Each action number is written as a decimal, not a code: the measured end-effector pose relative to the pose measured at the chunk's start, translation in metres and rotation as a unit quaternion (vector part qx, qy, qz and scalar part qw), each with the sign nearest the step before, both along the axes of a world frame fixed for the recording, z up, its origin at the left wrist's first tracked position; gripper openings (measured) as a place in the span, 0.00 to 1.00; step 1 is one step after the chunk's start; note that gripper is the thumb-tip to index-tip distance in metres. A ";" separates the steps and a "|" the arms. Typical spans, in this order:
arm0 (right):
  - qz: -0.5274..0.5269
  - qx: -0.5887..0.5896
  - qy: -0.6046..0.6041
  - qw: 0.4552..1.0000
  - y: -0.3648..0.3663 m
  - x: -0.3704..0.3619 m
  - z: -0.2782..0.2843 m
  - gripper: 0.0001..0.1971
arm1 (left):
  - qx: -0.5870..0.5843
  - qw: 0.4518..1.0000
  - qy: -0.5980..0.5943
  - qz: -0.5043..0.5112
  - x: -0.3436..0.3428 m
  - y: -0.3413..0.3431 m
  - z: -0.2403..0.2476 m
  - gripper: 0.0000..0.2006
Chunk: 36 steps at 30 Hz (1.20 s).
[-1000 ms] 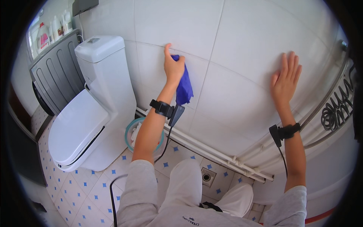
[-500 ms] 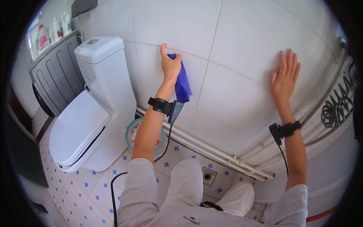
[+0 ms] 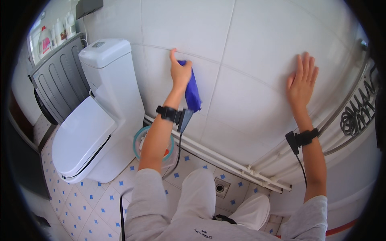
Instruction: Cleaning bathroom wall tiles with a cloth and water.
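My left hand (image 3: 181, 73) is closed on a blue cloth (image 3: 193, 94) against the white tiled wall (image 3: 249, 46). Its thumb or one finger points up along a grout line, and the cloth's loose end hangs down beside my wrist. Farther right, my right hand (image 3: 302, 82) lies flat on the same wall with the fingers stretched upward, holding nothing. A black strap with a small cabled device sits on each wrist.
On the left stands a white toilet (image 3: 86, 136) with its lid down. A blue-rimmed bucket (image 3: 138, 135) is partly behind my left forearm. White pipes (image 3: 225, 158) run along the wall's foot above a floor drain (image 3: 220, 187). A coiled black hose (image 3: 356, 116) hangs at right.
My left hand has shifted very slightly down and left with the cloth, whose hanging end has swung a little inward. My right hand stays almost in place on the wall.
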State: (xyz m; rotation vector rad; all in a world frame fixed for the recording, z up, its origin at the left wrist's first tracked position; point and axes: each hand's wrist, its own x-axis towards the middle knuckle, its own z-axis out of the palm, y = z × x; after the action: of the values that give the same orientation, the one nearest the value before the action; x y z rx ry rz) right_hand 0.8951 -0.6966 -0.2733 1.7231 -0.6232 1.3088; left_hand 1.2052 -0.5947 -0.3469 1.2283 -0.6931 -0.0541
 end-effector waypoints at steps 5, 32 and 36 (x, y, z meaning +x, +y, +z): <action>-0.009 0.003 0.004 1.000 0.007 0.000 0.004 0.26 | 0.023 0.996 -0.079 0.036 0.001 0.001 0.000 0.33; 0.011 0.019 0.014 1.000 -0.001 0.001 0.003 0.28 | -0.235 0.937 -0.256 0.034 -0.021 -0.046 0.007 0.22; -0.008 0.014 0.018 1.000 0.000 -0.004 0.004 0.27 | -0.137 0.863 -0.470 -0.123 -0.058 -0.042 -0.016 0.25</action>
State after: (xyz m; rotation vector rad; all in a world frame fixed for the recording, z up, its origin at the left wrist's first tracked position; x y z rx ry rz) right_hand 0.8907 -0.6969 -0.2693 1.7565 -0.6357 1.2605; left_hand 1.1470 -0.6369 -0.3632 0.8304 -1.6482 0.4527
